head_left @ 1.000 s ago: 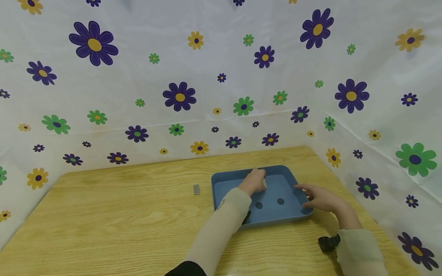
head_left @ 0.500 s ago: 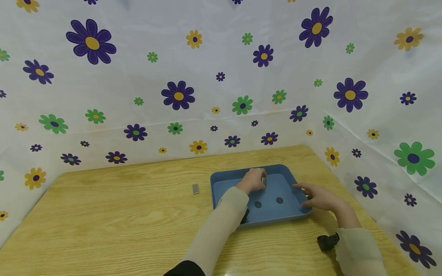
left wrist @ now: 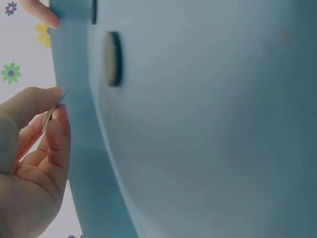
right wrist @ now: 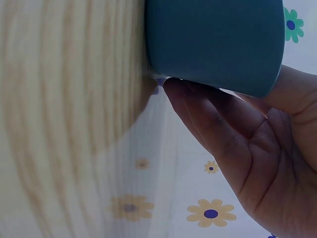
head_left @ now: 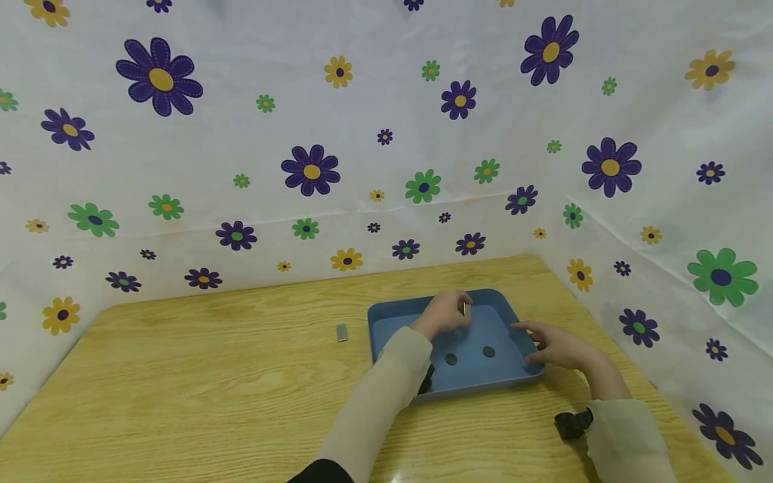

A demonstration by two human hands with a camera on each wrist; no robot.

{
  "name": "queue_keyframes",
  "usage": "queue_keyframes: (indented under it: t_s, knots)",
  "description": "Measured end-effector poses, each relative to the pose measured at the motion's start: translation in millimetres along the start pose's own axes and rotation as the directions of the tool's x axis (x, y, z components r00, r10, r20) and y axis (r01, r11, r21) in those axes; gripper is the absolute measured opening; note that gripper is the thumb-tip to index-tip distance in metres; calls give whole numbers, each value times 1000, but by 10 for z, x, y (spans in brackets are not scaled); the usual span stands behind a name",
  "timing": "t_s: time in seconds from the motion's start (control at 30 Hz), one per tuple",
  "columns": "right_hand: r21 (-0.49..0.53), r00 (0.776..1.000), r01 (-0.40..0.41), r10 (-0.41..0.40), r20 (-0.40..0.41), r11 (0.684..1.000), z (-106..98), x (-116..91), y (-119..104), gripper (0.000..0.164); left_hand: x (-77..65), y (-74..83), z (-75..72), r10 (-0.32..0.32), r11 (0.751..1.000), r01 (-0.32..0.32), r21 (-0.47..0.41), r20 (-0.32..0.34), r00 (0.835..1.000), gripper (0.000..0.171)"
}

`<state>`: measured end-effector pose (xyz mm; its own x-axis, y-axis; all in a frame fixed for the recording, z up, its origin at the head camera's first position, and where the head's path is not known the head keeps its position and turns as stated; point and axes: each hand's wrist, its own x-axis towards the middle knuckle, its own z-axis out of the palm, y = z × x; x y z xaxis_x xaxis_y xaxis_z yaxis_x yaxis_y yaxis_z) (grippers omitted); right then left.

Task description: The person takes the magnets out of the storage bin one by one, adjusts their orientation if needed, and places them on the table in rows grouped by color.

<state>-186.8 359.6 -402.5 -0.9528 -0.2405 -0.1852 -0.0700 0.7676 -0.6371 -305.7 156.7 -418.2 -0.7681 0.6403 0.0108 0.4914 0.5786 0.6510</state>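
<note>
My left hand (head_left: 443,315) is over the back half of a blue tray (head_left: 477,377). Between its thumb and fingertips it pinches a small thin flat piece (left wrist: 47,119), seen nearly edge-on in the left wrist view, so its outline is unclear. Two dark round discs (head_left: 451,359) lie on the tray floor nearer to me. At the tray's right wall, my right hand (head_left: 558,346) holds the side. In the right wrist view its fingers (right wrist: 213,124) lie along the outside of the blue wall, the thumb up by the rim.
Left of the tray, a small grey rectangular piece (head_left: 341,333) lies on the wooden table (head_left: 211,376). A white flowered sheet (head_left: 338,134) rises behind the table and along its right side. A black strap device (head_left: 572,424) sits at my right wrist.
My left hand has lifted and shifted slightly, and the pinched piece has turned from its face showing to more edge-on. The right hand, tray and discs stay put.
</note>
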Motion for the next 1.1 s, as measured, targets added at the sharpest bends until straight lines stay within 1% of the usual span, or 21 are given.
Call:
queue_keyframes:
  t_s: [0.17,0.27,0.37,0.5,0.7,0.87,0.97,1.1]
  knots:
    - [2,1000,3,-3,0,1000,6,-5,-15,63,-11,76,-62,37,995,-40,-96,-38,999,37]
    - [4,1000,9,-9,3,1000,11,-3,-20,63,-38,138,-119,35,987,-43,-155,-52,998,38]
    - [10,1000,8,-8,4,1000,14,-1,-25,62,-65,201,-180,33,974,-48,-222,-69,997,38]
    - [12,1000,3,-3,3,1000,14,1,-36,62,-104,279,-274,37,955,-64,-288,-97,995,38]
    - [7,1000,1,-1,2,1000,14,-5,-50,62,-170,337,-393,61,948,-99,-303,-131,989,40]
    - [2,1000,6,-6,1,1000,10,-22,-53,62,-252,345,-461,82,939,-121,-323,-133,988,40]
    - [5,1000,14,-14,4,1000,11,-26,-58,62,-308,324,-497,77,928,-120,-354,-134,988,41]
    - [2,1000,25,-25,5,1000,19,-18,-66,62,-404,260,-547,61,921,-112,-372,-145,987,40]
